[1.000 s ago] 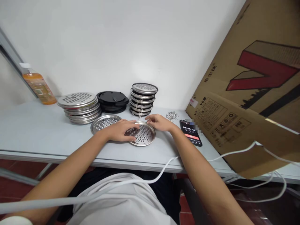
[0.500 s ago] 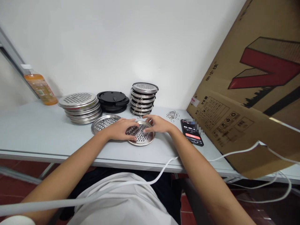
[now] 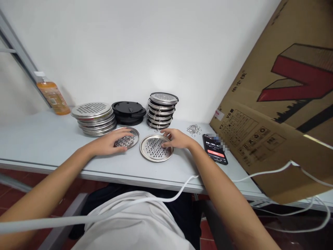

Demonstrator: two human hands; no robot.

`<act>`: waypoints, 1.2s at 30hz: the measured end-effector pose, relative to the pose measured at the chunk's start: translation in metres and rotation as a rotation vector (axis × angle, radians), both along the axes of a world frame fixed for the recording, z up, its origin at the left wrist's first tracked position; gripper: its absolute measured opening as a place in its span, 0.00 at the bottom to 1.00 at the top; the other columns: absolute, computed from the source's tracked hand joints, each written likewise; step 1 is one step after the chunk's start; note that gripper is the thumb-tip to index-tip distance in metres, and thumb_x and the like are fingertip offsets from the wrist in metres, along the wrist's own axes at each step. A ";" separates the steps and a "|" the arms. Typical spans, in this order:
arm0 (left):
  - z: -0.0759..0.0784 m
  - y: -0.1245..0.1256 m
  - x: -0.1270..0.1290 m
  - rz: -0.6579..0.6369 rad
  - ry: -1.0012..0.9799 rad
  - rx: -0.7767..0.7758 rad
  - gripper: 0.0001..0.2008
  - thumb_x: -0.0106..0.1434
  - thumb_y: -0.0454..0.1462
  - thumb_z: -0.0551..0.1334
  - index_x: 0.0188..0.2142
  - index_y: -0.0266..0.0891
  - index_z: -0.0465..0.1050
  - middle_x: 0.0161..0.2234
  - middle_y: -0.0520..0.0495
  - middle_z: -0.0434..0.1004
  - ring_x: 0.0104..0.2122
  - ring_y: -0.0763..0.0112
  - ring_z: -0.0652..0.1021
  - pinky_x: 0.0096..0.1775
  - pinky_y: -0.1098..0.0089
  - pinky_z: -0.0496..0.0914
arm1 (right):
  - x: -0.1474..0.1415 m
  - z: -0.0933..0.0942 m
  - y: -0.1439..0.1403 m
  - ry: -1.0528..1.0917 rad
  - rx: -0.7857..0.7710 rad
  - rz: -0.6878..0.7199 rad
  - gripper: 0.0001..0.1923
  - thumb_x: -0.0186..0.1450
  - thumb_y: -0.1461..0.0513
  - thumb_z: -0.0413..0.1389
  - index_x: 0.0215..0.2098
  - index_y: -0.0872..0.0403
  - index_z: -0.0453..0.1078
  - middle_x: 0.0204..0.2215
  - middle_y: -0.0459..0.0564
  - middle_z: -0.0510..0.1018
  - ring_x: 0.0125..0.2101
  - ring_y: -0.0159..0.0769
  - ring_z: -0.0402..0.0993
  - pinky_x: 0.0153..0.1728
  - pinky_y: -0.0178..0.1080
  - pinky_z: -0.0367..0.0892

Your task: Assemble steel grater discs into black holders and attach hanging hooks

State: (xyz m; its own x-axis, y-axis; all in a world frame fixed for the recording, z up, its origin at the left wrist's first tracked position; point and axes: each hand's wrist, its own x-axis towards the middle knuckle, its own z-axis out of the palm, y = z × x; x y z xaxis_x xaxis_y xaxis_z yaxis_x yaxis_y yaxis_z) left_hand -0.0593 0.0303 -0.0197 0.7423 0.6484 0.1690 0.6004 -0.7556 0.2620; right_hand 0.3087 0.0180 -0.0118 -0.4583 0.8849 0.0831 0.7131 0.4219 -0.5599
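A round metal grater plate (image 3: 156,148) with a raised rim and rows of holes lies flat near the table's front edge. My right hand (image 3: 178,138) rests at its right rim, thumb over the plate and fingers apart and slightly curled. To the left, my left hand (image 3: 110,141) reaches over a second grater plate (image 3: 135,137), fingers spread, covering much of it. Whether the left fingertips touch that plate I cannot tell.
Behind stand a stack of metal grater plates (image 3: 95,119), black round pieces (image 3: 128,113) and a clipped stack of plates with black rims (image 3: 161,111). Small metal rings (image 3: 194,130), a phone (image 3: 215,149), a large carton (image 3: 249,132) and a bottle (image 3: 53,95) surround them. A white cable (image 3: 171,199) crosses in front.
My left hand has left the middle grater plate and moved left over the second one. My right hand stays at the middle plate's right rim. The view has shifted slightly.
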 end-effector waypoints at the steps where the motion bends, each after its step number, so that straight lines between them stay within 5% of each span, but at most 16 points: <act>1: -0.003 -0.002 -0.006 0.016 0.035 0.020 0.37 0.63 0.58 0.62 0.66 0.45 0.63 0.70 0.40 0.55 0.69 0.49 0.59 0.67 0.52 0.55 | 0.001 0.000 0.000 -0.005 0.007 -0.008 0.35 0.56 0.57 0.68 0.59 0.57 0.68 0.47 0.55 0.78 0.41 0.39 0.76 0.44 0.39 0.70; 12: -0.010 -0.025 -0.002 0.143 0.034 0.108 0.37 0.62 0.61 0.60 0.64 0.44 0.68 0.67 0.40 0.63 0.65 0.49 0.67 0.65 0.53 0.60 | 0.017 0.010 0.000 0.049 0.032 -0.126 0.29 0.61 0.53 0.65 0.56 0.58 0.71 0.46 0.58 0.81 0.40 0.41 0.78 0.44 0.41 0.72; 23: -0.011 -0.026 -0.004 0.126 -0.022 0.121 0.31 0.64 0.58 0.61 0.59 0.43 0.73 0.63 0.42 0.70 0.61 0.52 0.72 0.63 0.56 0.64 | 0.082 0.033 0.003 0.375 0.332 -0.677 0.16 0.58 0.54 0.61 0.35 0.59 0.78 0.31 0.56 0.82 0.29 0.38 0.76 0.31 0.37 0.68; 36: -0.011 -0.028 -0.007 0.084 -0.104 0.103 0.30 0.60 0.56 0.65 0.57 0.45 0.76 0.61 0.43 0.72 0.59 0.53 0.74 0.63 0.56 0.66 | 0.048 0.028 0.008 0.541 0.205 -0.708 0.08 0.55 0.59 0.55 0.25 0.56 0.72 0.27 0.53 0.81 0.23 0.33 0.72 0.22 0.31 0.62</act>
